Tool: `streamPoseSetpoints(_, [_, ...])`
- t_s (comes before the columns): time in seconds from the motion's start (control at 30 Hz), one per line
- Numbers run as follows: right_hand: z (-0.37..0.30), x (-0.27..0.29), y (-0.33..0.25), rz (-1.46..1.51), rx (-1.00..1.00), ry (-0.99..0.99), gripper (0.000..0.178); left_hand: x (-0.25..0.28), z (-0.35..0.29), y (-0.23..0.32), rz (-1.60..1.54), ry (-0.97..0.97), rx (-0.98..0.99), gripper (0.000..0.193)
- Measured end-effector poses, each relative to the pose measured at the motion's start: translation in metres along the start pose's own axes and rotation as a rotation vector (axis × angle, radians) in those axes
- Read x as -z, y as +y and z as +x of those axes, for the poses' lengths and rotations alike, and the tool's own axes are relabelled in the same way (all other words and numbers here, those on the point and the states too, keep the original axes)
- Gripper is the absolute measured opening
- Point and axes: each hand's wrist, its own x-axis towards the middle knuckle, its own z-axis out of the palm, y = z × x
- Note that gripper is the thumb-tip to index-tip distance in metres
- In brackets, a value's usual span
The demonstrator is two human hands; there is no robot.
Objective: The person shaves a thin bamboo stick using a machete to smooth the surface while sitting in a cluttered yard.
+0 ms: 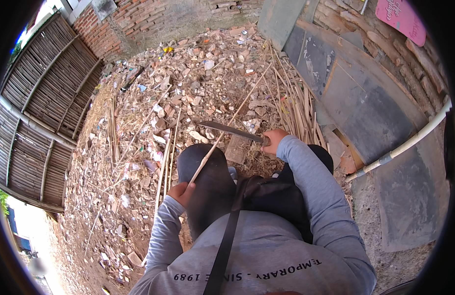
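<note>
My left hand [181,193] is closed round the lower end of a long, thin bamboo strip [231,122], which slants up and away to the right over my left knee. In my right hand [275,141] is the handle of a machete [233,130], its dark blade pointing left. The blade lies across the strip just beyond my knees; whether it touches the strip I cannot tell. A black bag [272,196] rests on my lap, its strap running over my grey shirt.
Rubble [198,88] covers the ground. Split bamboo strips [299,105] lie in a heap at the right, with more strips [167,162] left of my knee. Dark boards [370,118] and a pale pole [404,142] stand at the right. A bamboo fence [45,93] rises at the left, a brick wall [163,24] behind.
</note>
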Motion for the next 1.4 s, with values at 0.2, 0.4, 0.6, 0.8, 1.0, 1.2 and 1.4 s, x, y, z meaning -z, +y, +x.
streamPoseSetpoints(0.2, [0.001,0.001,0.002,-0.022,-0.027,-0.094,0.039,0.002,-0.001,0.007,0.008,-0.03,0.052,0.046])
streamPoseSetpoints(0.4, [0.003,-0.006,0.009,-0.032,-0.015,-0.144,0.042,0.001,-0.001,0.008,0.054,-0.045,0.046,0.045])
streamPoseSetpoints(0.6, [0.005,-0.004,0.006,-0.01,-0.049,-0.181,0.04,-0.001,-0.002,0.007,0.06,-0.016,0.078,0.045])
streamPoseSetpoints(0.8, [0.001,0.002,0.003,0.008,-0.038,-0.187,0.043,-0.001,-0.002,0.01,-0.005,-0.02,0.097,0.044])
streamPoseSetpoints(1.0, [0.001,0.001,0.002,0.001,-0.021,-0.144,0.041,-0.002,-0.002,0.01,0.044,-0.015,0.096,0.042])
streamPoseSetpoints(1.2, [-0.004,0.011,-0.008,-0.001,-0.046,-0.113,0.041,-0.003,-0.002,0.006,0.036,-0.005,0.077,0.042])
streamPoseSetpoints(1.4, [-0.005,0.016,-0.011,-0.031,-0.084,-0.089,0.039,-0.002,0.0,0.002,0.042,-0.009,0.066,0.044])
